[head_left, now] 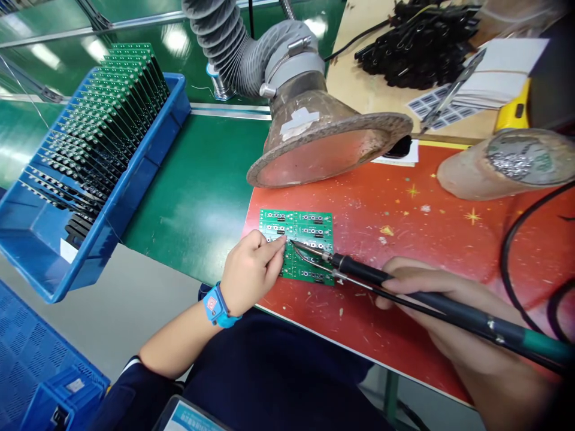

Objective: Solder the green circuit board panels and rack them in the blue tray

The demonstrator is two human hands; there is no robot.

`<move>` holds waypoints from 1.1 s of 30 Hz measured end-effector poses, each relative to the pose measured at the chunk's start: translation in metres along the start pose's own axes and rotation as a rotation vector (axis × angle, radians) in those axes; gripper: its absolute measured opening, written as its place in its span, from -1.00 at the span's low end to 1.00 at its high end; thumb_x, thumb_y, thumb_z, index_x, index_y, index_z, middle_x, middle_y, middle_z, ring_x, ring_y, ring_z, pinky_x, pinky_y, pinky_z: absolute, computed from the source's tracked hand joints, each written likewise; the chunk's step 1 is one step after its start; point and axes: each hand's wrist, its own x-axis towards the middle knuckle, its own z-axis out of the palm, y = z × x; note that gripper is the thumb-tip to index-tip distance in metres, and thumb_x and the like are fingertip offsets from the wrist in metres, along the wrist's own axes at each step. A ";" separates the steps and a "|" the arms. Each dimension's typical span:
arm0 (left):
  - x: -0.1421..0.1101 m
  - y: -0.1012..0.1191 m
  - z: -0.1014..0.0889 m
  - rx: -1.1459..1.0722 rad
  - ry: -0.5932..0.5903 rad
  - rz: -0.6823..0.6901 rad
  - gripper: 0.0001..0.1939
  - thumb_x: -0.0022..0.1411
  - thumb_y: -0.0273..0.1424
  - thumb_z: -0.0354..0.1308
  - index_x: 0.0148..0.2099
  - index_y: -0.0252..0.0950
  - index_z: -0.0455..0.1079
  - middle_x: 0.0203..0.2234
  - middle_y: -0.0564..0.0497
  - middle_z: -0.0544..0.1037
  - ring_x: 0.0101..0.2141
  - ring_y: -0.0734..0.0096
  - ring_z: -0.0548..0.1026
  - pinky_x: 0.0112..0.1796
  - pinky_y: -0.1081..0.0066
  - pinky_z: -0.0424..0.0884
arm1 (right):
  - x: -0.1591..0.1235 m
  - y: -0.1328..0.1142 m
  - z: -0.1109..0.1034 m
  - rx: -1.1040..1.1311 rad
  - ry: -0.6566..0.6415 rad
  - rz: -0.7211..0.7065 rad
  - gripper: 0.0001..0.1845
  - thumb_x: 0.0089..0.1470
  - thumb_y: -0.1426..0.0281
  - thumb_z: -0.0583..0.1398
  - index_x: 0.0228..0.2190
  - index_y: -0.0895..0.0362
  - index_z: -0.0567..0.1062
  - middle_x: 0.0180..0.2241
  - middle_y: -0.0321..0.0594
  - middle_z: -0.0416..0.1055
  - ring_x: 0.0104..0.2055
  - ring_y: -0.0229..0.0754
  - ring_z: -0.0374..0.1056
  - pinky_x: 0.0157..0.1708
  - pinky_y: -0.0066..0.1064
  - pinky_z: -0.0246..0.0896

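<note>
Over the green circuit board (309, 230), left hand (249, 272) pinched, right hand (431, 299) round a black soldering iron (453, 305)

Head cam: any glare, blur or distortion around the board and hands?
Head view: overhead-light reflections streak the green bench mat, strongest top left; wide-angle curvature bends the red mat's front edge; green circuit board and left hand look sharp; right hand and soldering iron darken toward the lower right corner.
</note>
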 end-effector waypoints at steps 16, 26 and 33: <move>0.010 -0.005 0.001 0.041 0.057 -0.009 -0.82 0.43 -0.46 0.17 -0.08 -0.41 0.59 -0.46 0.03 0.38 -0.49 0.55 0.38 -0.47 0.52 0.34 | -0.001 0.003 0.003 0.014 0.064 0.014 -0.60 0.30 0.61 0.14 0.06 -0.01 0.51 -0.33 -0.20 0.48 -0.29 -0.22 0.45 -0.30 -0.37 0.36; 0.019 -0.004 0.008 0.243 0.031 0.057 -0.72 0.50 -0.40 0.07 -0.15 -0.38 0.61 -0.49 0.02 0.34 -0.54 0.50 0.30 -0.54 0.44 0.21 | -0.037 0.029 -0.001 -0.027 0.354 0.271 -0.69 0.08 0.14 0.40 -0.21 0.05 0.60 -0.36 -0.09 0.47 -0.32 -0.06 0.46 -0.33 -0.25 0.45; 0.024 -0.002 0.006 0.289 0.007 0.108 -0.68 0.52 -0.41 0.03 -0.15 -0.42 0.60 -0.49 -0.01 0.36 -0.53 0.46 0.31 -0.53 0.42 0.23 | -0.039 0.035 0.002 -0.050 0.373 0.266 -0.70 0.08 0.13 0.39 -0.21 0.04 0.59 -0.35 -0.09 0.48 -0.29 -0.04 0.48 -0.31 -0.24 0.47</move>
